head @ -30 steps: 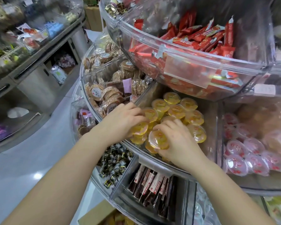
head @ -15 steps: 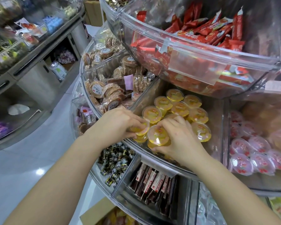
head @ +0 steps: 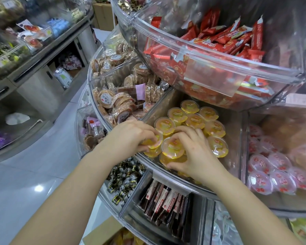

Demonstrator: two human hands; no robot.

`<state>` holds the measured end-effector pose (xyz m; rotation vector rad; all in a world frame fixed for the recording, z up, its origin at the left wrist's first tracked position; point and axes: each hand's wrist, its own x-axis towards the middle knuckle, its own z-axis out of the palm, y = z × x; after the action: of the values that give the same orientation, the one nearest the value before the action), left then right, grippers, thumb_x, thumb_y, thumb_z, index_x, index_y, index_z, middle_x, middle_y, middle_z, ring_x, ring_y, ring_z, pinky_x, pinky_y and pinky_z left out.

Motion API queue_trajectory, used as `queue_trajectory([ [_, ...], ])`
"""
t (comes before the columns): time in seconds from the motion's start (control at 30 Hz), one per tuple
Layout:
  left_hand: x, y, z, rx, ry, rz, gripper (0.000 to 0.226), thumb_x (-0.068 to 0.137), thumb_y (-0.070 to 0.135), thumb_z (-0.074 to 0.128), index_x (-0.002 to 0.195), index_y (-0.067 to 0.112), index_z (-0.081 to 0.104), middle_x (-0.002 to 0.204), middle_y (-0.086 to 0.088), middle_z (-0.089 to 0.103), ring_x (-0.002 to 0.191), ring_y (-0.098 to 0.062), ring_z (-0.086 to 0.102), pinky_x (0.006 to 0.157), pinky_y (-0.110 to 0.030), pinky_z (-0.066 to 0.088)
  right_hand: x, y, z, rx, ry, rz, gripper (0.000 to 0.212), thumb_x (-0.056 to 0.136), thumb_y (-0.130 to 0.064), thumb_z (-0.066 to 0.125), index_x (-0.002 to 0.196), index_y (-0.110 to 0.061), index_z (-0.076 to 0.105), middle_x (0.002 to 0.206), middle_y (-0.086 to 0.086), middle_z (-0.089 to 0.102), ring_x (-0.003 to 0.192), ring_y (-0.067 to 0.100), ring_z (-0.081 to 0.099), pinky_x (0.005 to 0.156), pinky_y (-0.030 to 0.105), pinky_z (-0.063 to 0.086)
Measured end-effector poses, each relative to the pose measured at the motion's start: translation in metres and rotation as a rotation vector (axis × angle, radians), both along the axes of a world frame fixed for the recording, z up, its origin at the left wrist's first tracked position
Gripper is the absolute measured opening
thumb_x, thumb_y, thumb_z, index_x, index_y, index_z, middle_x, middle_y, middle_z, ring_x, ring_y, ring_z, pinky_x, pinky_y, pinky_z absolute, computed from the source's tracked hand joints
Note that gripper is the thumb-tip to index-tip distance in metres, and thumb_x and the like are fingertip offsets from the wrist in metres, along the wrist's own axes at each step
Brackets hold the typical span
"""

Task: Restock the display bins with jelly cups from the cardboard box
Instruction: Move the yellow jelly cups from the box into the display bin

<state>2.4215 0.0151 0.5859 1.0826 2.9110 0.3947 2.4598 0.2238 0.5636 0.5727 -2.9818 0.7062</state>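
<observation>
The left hand (head: 129,137) curls its fingers over a yellow jelly cup (head: 153,140) at the near left corner of the jelly bin (head: 236,138), and the right hand (head: 192,152) pinches another yellow cup (head: 173,146) just beside it, thumb under and fingers over the lid; both grips look meant to set the cups flat, lids up, so they nest against the row of yellow cups (head: 194,119) already lying farther back. The cups sit close behind the bin's curved near rim, so a careless release might tip one over the edge. Bare floor shows at the bin's far right, likely the roomiest spot to fill. The red-wrapper bin (head: 219,55) overhangs from above, limiting lift. Red jelly cups (head: 272,174) fill the compartment to the right, wrapped biscuits (head: 116,103) the one to the left. The cardboard box (head: 102,232) shows low and near, below the display.
</observation>
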Motion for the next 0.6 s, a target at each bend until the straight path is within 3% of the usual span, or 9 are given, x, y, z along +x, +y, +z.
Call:
queue_trajectory([
  [0.13,0.004,-0.002,-0.001,0.151,-0.044,0.034,0.032,0.072,0.031,0.076,0.101,0.017,0.073,0.112,0.005,0.069,0.102,-0.015,0.063,0.095,-0.035,0.045,0.003,0.010,0.011,-0.186,0.003,-0.066,0.063,0.054,-0.049,0.077,0.106,-0.021,0.055,0.116,-0.015,0.041,0.110,0.007,0.034,0.090,0.013,0.023],
  [0.2,0.007,-0.001,-0.002,0.234,-0.027,0.074,0.026,0.074,0.027,0.075,0.098,0.016,0.073,0.106,0.004,0.071,0.097,-0.015,0.065,0.091,-0.038,0.050,0.006,0.016,0.018,-0.248,0.018,-0.110,0.050,0.064,-0.046,0.072,0.105,-0.022,0.055,0.112,-0.015,0.045,0.107,0.002,0.035,0.091,0.004,0.023],
  [0.27,0.012,0.000,-0.004,0.340,-0.008,0.137,0.019,0.077,0.021,0.073,0.095,0.017,0.073,0.100,0.007,0.071,0.092,-0.011,0.066,0.087,-0.035,0.053,0.008,0.019,0.024,-0.332,0.037,-0.170,0.030,0.076,-0.037,0.068,0.101,-0.026,0.056,0.104,-0.018,0.051,0.100,0.000,0.041,0.088,0.009,0.030],
  [0.37,0.027,-0.001,-0.005,0.555,-0.012,0.290,0.017,0.080,0.017,0.069,0.093,0.027,0.072,0.093,0.019,0.069,0.088,0.000,0.063,0.081,-0.021,0.051,0.013,0.013,0.038,-0.488,0.011,-0.206,0.010,0.082,-0.030,0.060,0.091,-0.033,0.057,0.087,-0.022,0.056,0.081,0.000,0.051,0.070,0.013,0.040],
  [0.47,0.055,-0.013,-0.005,0.788,-0.037,0.487,0.025,0.082,0.016,0.066,0.091,0.039,0.068,0.088,0.021,0.069,0.088,0.000,0.063,0.074,-0.011,0.048,0.026,-0.015,0.053,-0.583,-0.080,-0.066,0.007,0.085,-0.026,0.059,0.085,-0.033,0.059,0.082,-0.023,0.058,0.072,-0.001,0.053,0.063,0.008,0.041],
  [0.6,0.113,-0.044,-0.021,1.091,-0.044,0.782,0.030,0.084,0.010,0.064,0.085,0.039,0.069,0.086,0.019,0.072,0.080,0.004,0.064,0.073,-0.005,0.046,0.055,-0.074,0.047,-0.576,-0.230,0.226,0.007,0.084,-0.021,0.061,0.086,-0.028,0.062,0.077,-0.017,0.057,0.070,0.001,0.053,0.063,0.009,0.040],
])
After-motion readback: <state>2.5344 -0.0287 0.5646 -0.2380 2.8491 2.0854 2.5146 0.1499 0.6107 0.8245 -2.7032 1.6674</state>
